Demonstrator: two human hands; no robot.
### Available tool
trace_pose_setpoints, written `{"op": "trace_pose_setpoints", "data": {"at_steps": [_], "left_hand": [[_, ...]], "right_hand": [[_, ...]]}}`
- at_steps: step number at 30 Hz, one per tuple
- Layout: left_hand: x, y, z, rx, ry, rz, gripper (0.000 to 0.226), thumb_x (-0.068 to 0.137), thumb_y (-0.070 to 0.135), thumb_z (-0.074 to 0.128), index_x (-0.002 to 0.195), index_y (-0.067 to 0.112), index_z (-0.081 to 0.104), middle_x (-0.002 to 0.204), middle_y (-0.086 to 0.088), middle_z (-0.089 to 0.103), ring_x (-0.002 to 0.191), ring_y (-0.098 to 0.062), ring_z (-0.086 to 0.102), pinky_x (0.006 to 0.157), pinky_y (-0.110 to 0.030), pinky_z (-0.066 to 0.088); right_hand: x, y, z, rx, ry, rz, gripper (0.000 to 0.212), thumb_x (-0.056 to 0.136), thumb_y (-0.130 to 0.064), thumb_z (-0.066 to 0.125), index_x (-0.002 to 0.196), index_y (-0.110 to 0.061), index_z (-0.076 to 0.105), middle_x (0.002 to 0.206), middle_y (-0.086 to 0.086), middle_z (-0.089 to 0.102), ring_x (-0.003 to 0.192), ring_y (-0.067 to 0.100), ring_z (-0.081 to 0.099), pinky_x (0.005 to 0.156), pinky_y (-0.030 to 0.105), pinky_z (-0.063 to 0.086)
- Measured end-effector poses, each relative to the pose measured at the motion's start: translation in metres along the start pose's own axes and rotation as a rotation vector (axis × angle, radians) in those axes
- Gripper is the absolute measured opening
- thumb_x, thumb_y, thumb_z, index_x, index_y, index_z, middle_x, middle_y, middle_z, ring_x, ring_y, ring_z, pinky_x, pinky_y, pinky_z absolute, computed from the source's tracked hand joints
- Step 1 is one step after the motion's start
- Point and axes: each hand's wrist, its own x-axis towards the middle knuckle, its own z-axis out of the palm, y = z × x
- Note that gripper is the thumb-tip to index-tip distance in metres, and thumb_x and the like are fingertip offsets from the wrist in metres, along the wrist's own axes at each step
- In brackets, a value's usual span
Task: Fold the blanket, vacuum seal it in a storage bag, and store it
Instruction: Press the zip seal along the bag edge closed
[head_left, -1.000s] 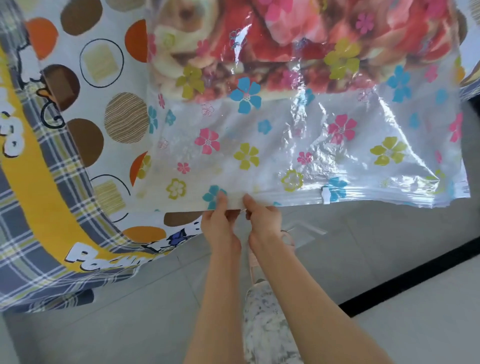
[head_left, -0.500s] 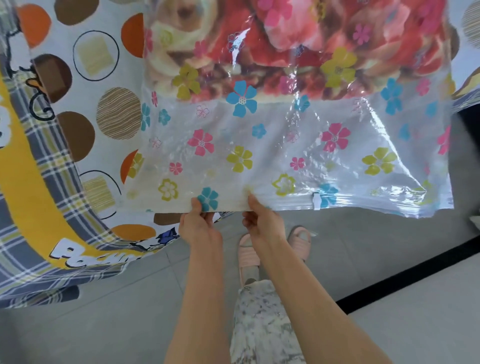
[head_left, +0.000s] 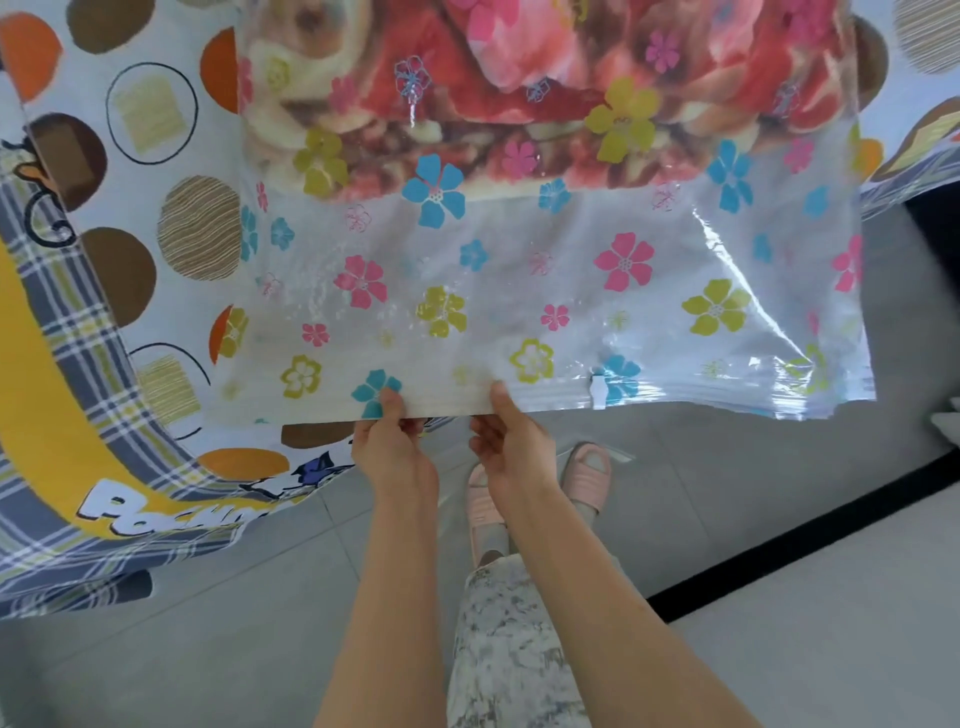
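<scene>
Pinching the zip edge of the storage bag (head_left: 519, 291), left hand (head_left: 395, 457) and right hand (head_left: 511, 447); bedsheet (head_left: 52, 364) lettering cut off, "Poc".

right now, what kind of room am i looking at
Probably a bedroom at home. A patterned bed sheet with circles and plaid drapes over what looks like a bed, a storage bag holding a folded blanket lies partly on it, and the person stands in slippers on a grey tiled floor.
</scene>
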Motion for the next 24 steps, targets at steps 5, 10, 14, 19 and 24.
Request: {"op": "trace_pose_setpoints", "data": {"at_steps": [5, 10, 14, 19, 24], "left_hand": [[0.006, -0.006, 0.000, -0.058, 0.029, -0.078, 0.008, 0.091, 0.008, 0.057, 0.086, 0.015, 0.056, 0.086, 0.002, 0.061, 0.067, -0.006, 0.057, 0.051, -0.013, 0.048], [-0.003, -0.016, 0.002, -0.116, -0.137, -0.141, 0.028, 0.094, 0.026, 0.053, 0.118, 0.011, 0.056, 0.091, 0.001, 0.062, 0.074, -0.013, 0.058, 0.059, -0.024, 0.054], [-0.026, -0.042, 0.013, 0.142, -0.411, -0.237, 0.056, 0.083, 0.042, 0.061, 0.123, 0.004, 0.056, 0.111, -0.014, 0.066, 0.091, -0.023, 0.062, 0.074, -0.029, 0.050], [-0.059, -0.080, 0.045, 0.178, -0.540, -0.324, 0.074, 0.072, 0.035, 0.071, 0.131, -0.002, 0.048, 0.101, -0.006, 0.061, 0.072, -0.011, 0.055, 0.062, -0.019, 0.045], [-0.079, -0.103, 0.060, 0.384, -0.544, -0.156, 0.027, 0.092, 0.026, 0.055, 0.107, 0.005, 0.064, 0.083, 0.003, 0.069, 0.074, -0.007, 0.066, 0.060, -0.020, 0.051]], "right_hand": [[0.009, -0.018, -0.010, 0.058, 0.094, -0.054, 0.015, 0.085, 0.000, 0.066, 0.073, -0.006, 0.058, 0.068, 0.005, 0.057, 0.055, 0.013, 0.047, 0.054, 0.022, 0.041], [0.009, -0.020, -0.004, 0.097, 0.182, 0.009, 0.012, 0.081, 0.001, 0.069, 0.080, -0.006, 0.059, 0.067, 0.005, 0.057, 0.047, 0.012, 0.044, 0.047, 0.021, 0.037], [-0.004, -0.032, -0.034, -0.196, 0.000, -0.015, 0.015, 0.081, -0.025, 0.073, 0.084, -0.012, 0.066, 0.076, 0.004, 0.065, 0.059, 0.013, 0.056, 0.054, 0.025, 0.038], [0.005, -0.069, -0.078, -0.018, 0.068, -0.084, 0.019, 0.086, -0.027, 0.068, 0.091, -0.009, 0.068, 0.069, -0.001, 0.057, 0.055, 0.008, 0.048, 0.055, 0.023, 0.038], [0.006, -0.076, -0.080, -0.180, -0.002, -0.217, 0.022, 0.085, -0.018, 0.069, 0.073, -0.003, 0.059, 0.054, -0.001, 0.054, 0.051, 0.009, 0.050, 0.055, 0.019, 0.045]]}}
